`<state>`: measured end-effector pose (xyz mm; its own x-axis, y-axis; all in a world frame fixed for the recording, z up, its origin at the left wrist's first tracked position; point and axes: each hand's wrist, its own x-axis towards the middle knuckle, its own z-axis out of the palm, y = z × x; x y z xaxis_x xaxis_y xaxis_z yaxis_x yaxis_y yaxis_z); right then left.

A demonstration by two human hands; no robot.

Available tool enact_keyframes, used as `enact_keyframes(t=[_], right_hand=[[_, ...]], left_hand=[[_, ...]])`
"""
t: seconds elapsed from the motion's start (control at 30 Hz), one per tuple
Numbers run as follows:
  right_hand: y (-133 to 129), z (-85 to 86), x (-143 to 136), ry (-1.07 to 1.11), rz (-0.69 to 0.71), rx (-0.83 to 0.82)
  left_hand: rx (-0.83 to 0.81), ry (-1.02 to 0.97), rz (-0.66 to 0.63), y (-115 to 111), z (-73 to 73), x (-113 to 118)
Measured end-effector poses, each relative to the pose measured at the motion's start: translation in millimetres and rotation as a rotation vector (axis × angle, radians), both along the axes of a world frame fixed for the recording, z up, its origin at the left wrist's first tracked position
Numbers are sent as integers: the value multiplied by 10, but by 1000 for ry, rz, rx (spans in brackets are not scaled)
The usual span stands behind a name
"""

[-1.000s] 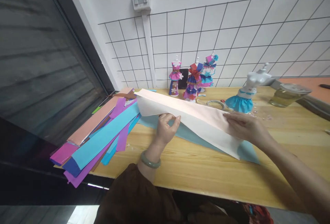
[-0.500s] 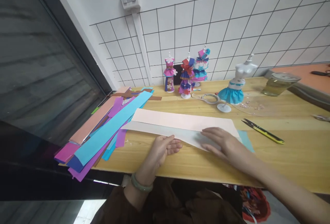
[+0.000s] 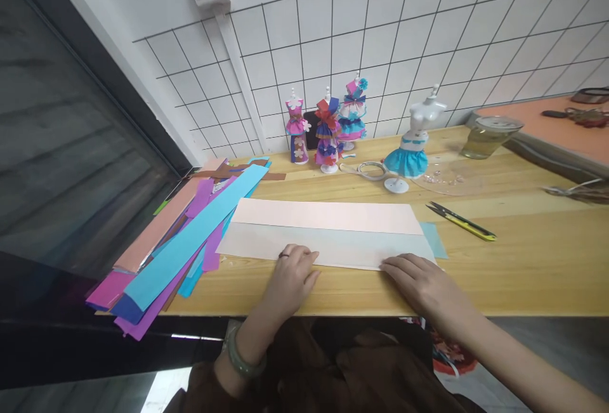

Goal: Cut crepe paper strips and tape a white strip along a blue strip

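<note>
Left hand, right hand: loose on paper. Cup beyond right hand: yellowish contents, unclear. Basket below right hand, part hidden: scraps.

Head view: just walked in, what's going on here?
A person has both bare hands at the near edge of a pale sheet lying on the wooden table, the left hand near its middle and the right hand toward its right end. A teal sheet sticks out from under that end. Colored strips are piled to the left; yellow-and-black snips lie to the right, not in either hand.
</note>
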<state>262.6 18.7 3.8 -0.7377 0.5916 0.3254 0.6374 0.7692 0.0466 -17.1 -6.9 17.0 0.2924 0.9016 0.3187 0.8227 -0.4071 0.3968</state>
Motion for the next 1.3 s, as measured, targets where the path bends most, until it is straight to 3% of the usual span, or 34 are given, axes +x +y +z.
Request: enact_keyframes(t=[0.27,0.5,0.83,1.1,1.3], right_hand=[[-20,-24,238,18,-49,-33],[46,-84,423,95,-96,-100],[0,57,463,176,-63,-310],[88,4,567,163,-76,-268],[80,73,586,109,-103,-270]], left_hand=[[23,147,-97,101,16,-133],[13,76,-156,91,-4,-30],[-83,16,-179,94,34,-8],[-94,24,-183,106,27,37],[-76,8,-204,113,41,58]])
